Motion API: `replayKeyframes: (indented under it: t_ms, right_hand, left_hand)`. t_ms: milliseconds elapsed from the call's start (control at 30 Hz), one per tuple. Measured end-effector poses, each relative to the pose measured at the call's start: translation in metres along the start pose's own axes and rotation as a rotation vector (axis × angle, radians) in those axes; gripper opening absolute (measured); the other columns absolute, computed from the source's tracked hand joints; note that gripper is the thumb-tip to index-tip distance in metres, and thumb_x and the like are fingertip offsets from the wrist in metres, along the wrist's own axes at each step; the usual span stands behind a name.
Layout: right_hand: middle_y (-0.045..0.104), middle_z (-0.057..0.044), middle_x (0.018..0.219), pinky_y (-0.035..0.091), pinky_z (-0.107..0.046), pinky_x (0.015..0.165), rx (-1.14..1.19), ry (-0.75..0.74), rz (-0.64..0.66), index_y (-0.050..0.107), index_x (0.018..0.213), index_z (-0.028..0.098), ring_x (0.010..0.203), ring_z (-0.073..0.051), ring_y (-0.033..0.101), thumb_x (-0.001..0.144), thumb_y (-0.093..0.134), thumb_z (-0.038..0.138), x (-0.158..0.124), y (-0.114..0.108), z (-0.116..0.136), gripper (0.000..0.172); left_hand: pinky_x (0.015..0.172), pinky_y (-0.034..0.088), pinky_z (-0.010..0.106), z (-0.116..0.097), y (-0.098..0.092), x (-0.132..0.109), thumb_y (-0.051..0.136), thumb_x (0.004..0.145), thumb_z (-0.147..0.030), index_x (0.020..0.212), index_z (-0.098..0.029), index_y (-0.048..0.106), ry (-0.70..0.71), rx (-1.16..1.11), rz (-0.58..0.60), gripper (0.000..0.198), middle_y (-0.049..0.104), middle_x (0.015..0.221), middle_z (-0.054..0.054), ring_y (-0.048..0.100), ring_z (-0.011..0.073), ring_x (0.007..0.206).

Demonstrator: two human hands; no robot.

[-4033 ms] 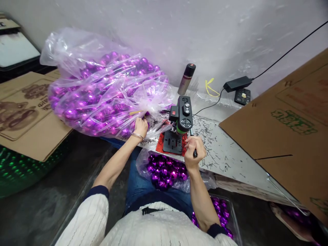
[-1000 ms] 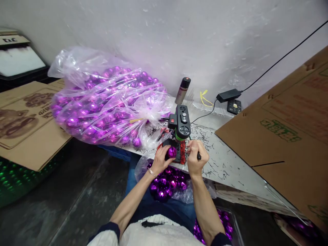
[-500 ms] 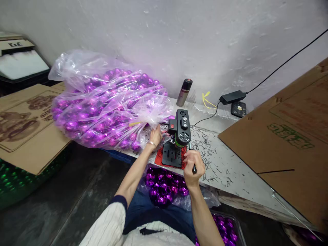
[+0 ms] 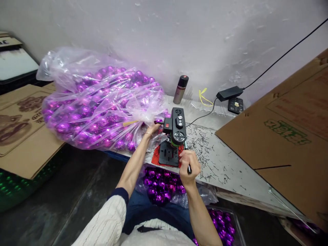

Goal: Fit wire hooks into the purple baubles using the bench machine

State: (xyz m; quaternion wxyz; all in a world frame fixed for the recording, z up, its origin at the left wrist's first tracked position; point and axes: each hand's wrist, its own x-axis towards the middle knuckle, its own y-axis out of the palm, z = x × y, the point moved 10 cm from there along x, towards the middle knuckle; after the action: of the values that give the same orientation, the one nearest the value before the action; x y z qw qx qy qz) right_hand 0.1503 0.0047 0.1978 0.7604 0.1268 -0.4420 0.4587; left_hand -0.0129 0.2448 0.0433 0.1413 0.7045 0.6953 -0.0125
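My right hand [image 4: 189, 164] is wrapped round the black-handled lever [image 4: 189, 169] of a small black benchtop press [image 4: 177, 123]. The press has a slotted base plate [image 4: 167, 153] on a red mat [image 4: 155, 158]. To the left of the press, my left hand [image 4: 153, 129] reaches to the gathered side of a large clear plastic bag [image 4: 110, 102] full of shiny purple balls. A purple ball [image 4: 159, 121] shows by its fingertips. The fingers are partly hidden, so their grip is unclear. More faceted purple balls [image 4: 161, 186] lie in plastic at my lap.
Behind the press stand a spray can [image 4: 180, 89], a yellow tie [image 4: 203, 97], a power adapter [image 4: 230, 93] and a dark phone-like object [image 4: 235, 105]. Black clippings [image 4: 202, 147] litter the worktop. Cardboard boxes flank it, left [image 4: 30, 136] and right [image 4: 287, 136]. A tray [image 4: 237, 222] of purple balls sits low right.
The view has shifted slightly, moving the scene a little left. My left hand has gone slightly further behind the press toward the bag. My right hand stays on the lever.
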Motion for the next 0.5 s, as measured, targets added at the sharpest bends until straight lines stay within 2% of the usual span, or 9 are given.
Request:
replayKeyframes:
  t_ms: [67, 133, 267, 400, 500]
  right_hand:
    - [0.057, 0.001, 0.071, 0.043, -0.028, 0.061, 0.001, 0.008, -0.007, 0.051, 0.072, 0.022, 0.067, -0.012, 0.057, 0.094, 0.045, 0.008, 0.001, -0.001, 0.0, 0.027]
    - [0.057, 0.001, 0.071, 0.043, -0.028, 0.062, 0.002, 0.008, -0.016, 0.051, 0.072, 0.022, 0.067, -0.012, 0.057, 0.095, 0.046, 0.009, 0.002, -0.001, 0.001, 0.027]
    - [0.058, 0.001, 0.071, 0.043, -0.029, 0.064, 0.009, 0.011, -0.027, 0.051, 0.071, 0.022, 0.068, -0.012, 0.057, 0.096, 0.046, 0.01, 0.008, -0.002, 0.002, 0.028]
    - [0.056, 0.002, 0.068, 0.043, -0.029, 0.064, 0.012, 0.028, -0.026, 0.05, 0.069, 0.022, 0.068, -0.012, 0.057, 0.097, 0.046, 0.012, 0.016, -0.003, 0.004, 0.03]
    - [0.055, 0.002, 0.067, 0.043, -0.029, 0.064, 0.006, 0.04, -0.022, 0.049, 0.069, 0.022, 0.066, -0.012, 0.056, 0.098, 0.046, 0.015, 0.022, -0.003, 0.005, 0.03]
  left_hand:
    - [0.074, 0.06, 0.031, 0.004, -0.012, -0.025, 0.082, 0.078, -0.03, 0.096, -0.016, 0.068, -0.028, -0.052, -0.021, 0.027, 0.073, 0.082, 0.004, 0.071, 0.0179, 0.076]
    - [0.082, 0.061, 0.033, 0.008, -0.021, -0.055, 0.082, 0.079, -0.032, 0.108, -0.017, 0.066, -0.063, -0.176, -0.01, 0.036, 0.075, 0.098, 0.007, 0.073, 0.0184, 0.086]
    - [0.099, 0.058, 0.04, 0.017, -0.026, -0.116, 0.077, 0.085, -0.037, 0.124, -0.022, 0.063, -0.082, -0.364, 0.027, 0.044, 0.071, 0.119, 0.006, 0.071, 0.0193, 0.103]
    - [0.103, 0.057, 0.041, 0.028, -0.02, -0.16, 0.074, 0.087, -0.047, 0.137, -0.026, 0.057, 0.06, -0.23, 0.014, 0.056, 0.071, 0.123, 0.005, 0.07, 0.0215, 0.111]
    - [0.11, 0.051, 0.042, 0.043, -0.01, -0.17, 0.076, 0.084, -0.05, 0.135, -0.023, 0.06, 0.197, -0.009, -0.01, 0.06, 0.07, 0.128, 0.008, 0.066, 0.0247, 0.12]
